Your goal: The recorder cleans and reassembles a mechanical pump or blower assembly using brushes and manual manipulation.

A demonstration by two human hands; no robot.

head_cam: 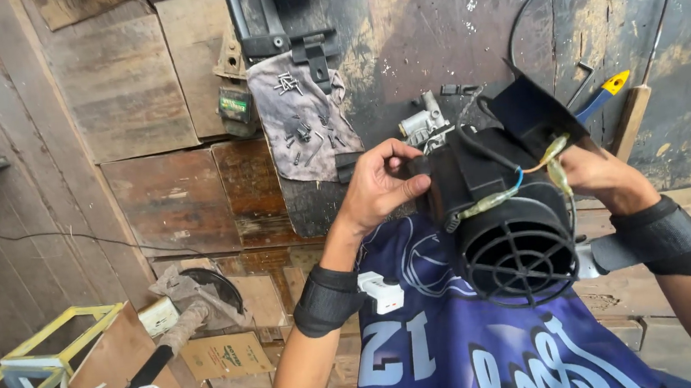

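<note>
Gripping from both sides, the blower (506, 211) is clamped between left hand (379, 186) and right hand (605, 179), grille toward the body.

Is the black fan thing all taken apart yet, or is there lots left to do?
Partly, it seems. Done: loose screws already lie on the grey rag, and a small metal part sits on the bench. In hand: the left hand and right hand both hold the black fan housing, its wires hanging loose. Left: the housing itself looks in one piece, so work probably remains.
</note>
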